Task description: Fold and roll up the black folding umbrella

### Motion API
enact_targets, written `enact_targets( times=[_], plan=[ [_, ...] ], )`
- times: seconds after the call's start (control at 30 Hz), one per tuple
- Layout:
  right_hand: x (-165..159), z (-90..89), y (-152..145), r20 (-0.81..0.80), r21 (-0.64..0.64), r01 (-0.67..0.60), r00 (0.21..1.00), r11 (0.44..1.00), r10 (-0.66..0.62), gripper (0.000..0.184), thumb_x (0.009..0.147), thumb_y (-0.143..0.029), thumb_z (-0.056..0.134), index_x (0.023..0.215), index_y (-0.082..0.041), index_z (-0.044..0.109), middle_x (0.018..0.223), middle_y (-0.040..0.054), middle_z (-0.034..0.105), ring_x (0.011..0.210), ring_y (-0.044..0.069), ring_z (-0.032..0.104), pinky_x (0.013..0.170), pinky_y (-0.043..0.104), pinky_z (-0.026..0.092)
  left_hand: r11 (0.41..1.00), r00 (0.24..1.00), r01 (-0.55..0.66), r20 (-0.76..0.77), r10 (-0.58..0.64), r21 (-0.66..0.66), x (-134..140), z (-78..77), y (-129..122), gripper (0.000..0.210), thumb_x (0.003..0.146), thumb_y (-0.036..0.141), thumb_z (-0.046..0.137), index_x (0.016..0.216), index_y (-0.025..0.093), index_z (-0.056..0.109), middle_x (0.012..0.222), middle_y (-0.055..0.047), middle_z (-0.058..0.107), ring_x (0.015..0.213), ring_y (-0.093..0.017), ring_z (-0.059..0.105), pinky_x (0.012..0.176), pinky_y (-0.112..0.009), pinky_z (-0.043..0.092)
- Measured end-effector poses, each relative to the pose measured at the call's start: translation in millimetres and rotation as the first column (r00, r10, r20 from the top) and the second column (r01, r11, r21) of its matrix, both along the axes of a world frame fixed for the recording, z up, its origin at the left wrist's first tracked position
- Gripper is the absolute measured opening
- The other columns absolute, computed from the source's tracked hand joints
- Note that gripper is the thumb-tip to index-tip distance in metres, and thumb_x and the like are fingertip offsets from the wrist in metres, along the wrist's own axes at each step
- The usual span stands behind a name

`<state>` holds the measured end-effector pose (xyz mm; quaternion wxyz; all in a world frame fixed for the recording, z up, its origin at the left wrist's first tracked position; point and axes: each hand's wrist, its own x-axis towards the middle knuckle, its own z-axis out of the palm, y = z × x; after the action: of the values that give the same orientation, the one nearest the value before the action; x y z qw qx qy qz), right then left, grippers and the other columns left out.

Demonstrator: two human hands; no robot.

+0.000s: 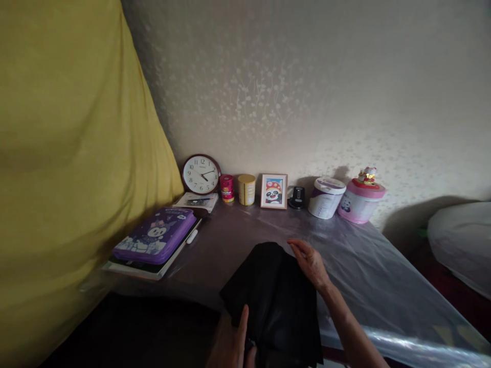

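A black umbrella [282,301], its cloth loosely gathered with panels hanging in folds, is held over the near edge of the table. My left hand [240,340] is closed about its lower end, with the index finger lying up along the cloth; part of this hand is in shadow, and a small shiny bit shows by the thumb. At the umbrella's upper right edge, my right hand [310,263] reaches in with its fingers stretched out, lightly against the cloth or just beside it. Its thumb is not plainly visible.
A purple case [157,235] lies on books at left, by a yellow curtain [76,143]. Along the wall stand a clock [201,175], a red can [226,188], a yellow tin [246,190], a picture frame [273,191], a black gadget [297,197], and white [326,199] and pink tubs [358,204].
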<state>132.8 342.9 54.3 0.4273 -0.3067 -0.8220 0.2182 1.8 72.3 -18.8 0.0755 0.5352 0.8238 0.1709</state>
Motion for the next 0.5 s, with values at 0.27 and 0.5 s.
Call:
enact_targets(
  times=[0.27,0.5],
  plan=[
    [67,-17.1,-28,-0.041,-0.323,0.119,0.989,0.939,-0.139,0.039,0.085,-0.053,0.057,0.100,-0.021,0.073,0.097,0.0078,0.075,0.092,0.026,0.070,0.083,0.034,0.054,0.958,0.992,0.122,-0.006,-0.124,0.259,-11,-23.5,-7,0.070,0.095,0.017,0.039,0.156,0.025,0.005,0.151,-0.018,0.044,0.136,-0.029,0.047,0.104,-0.047,0.049],
    [78,-16.4,-57,-0.276,-0.514,-0.063,0.956,0.855,-0.095,0.043,0.078,-0.058,0.069,0.096,-0.019,0.074,0.087,0.0068,0.075,0.082,0.023,0.071,0.080,0.032,0.058,0.925,0.979,0.160,0.066,-0.194,0.344,-10,-10.3,-9,0.066,0.099,0.020,0.035,0.155,0.030,0.000,0.146,-0.013,0.052,0.122,-0.022,0.061,0.091,-0.034,0.058]
  ],
)
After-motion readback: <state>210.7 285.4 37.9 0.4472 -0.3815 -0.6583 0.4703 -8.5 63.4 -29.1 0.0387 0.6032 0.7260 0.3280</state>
